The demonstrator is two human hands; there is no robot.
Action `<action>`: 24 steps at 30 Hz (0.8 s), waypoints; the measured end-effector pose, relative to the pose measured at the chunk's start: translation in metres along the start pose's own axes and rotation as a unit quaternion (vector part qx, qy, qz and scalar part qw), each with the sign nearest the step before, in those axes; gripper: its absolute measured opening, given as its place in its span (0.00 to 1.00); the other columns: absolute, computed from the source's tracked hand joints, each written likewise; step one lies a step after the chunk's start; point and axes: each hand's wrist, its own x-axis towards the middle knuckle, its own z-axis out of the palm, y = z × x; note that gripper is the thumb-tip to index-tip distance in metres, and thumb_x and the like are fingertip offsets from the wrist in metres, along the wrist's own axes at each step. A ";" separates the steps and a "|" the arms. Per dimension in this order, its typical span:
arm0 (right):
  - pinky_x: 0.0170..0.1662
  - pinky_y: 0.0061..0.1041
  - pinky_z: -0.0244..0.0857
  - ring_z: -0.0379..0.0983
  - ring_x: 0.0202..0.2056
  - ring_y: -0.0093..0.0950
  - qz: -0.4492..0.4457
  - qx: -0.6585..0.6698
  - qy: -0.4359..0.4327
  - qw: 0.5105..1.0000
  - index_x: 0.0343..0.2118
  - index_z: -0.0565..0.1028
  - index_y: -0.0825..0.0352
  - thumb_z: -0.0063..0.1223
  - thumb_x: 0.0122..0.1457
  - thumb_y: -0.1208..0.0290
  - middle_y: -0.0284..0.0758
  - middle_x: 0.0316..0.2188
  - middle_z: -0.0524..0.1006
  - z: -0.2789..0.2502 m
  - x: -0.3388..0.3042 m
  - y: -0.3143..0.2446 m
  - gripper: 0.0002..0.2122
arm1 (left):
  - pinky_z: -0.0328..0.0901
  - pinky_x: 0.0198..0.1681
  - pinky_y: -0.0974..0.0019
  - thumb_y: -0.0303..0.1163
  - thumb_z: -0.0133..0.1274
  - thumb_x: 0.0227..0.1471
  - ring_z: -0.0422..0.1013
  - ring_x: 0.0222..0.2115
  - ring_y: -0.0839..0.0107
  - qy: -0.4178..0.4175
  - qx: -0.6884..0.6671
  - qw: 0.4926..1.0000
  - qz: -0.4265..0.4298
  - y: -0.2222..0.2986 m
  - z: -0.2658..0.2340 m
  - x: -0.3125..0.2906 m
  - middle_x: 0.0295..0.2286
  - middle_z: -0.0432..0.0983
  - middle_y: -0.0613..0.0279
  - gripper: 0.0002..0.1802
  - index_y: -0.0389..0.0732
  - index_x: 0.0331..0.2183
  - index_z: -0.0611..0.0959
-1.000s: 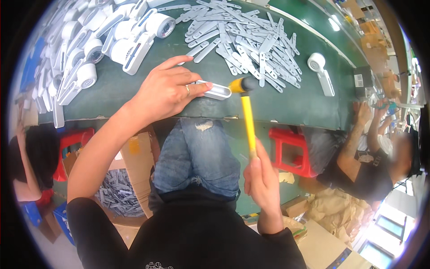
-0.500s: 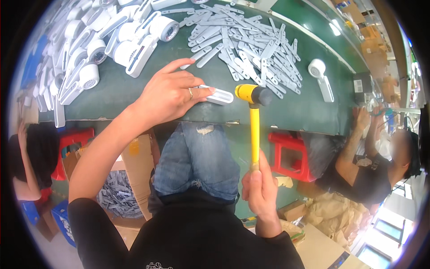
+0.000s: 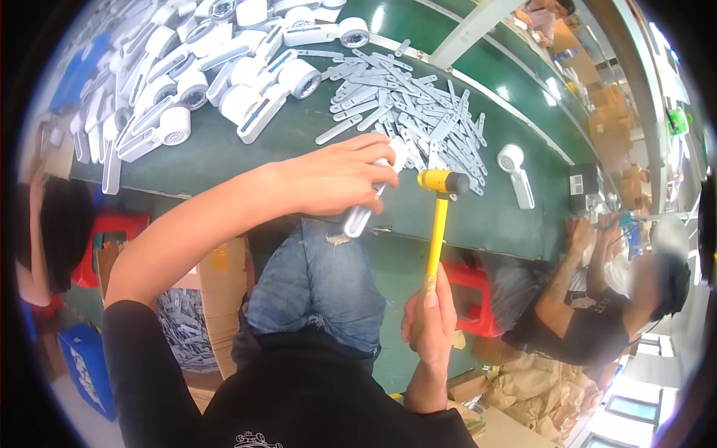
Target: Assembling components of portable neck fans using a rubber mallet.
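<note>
My left hand (image 3: pixel 340 175) is closed around a white shower head (image 3: pixel 358 219) just above the near edge of the green table (image 3: pixel 478 224). The slotted handle tilts toward me, and my fingers cover much of the middle. In my right hand (image 3: pixel 432 325) is a mallet (image 3: pixel 438 237) with a yellow handle and a yellow and black head, held upright. The mallet's head stands just right of the shower head, apart from it. Beyond my left hand lies a heap of flat grey strips (image 3: pixel 399 101), partly hidden by the hand.
Many white shower heads (image 3: pixel 175 123) are piled at the far left. A single shower head (image 3: pixel 515 175) lies to the right. Below the table at left stands a carton (image 3: pixel 224 299) of grey pieces. Co-workers sit on both sides, near red stools (image 3: pixel 478 299).
The shower head has been lifted off the table and turned, its handle now pointing toward me. My left hand has moved right; the mallet stays upright in my right hand. The view has shifted.
</note>
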 end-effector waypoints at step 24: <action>0.27 0.29 0.66 0.68 0.19 0.29 -0.024 -0.135 -0.034 0.990 0.74 0.56 0.66 0.42 0.74 0.75 0.40 0.20 0.71 0.026 0.001 -0.013 0.27 | 0.75 0.54 0.50 0.22 0.70 0.49 0.81 0.37 0.59 0.279 -0.008 0.932 -0.231 0.034 0.051 -0.076 0.38 0.86 0.57 0.15 0.40 0.42 0.90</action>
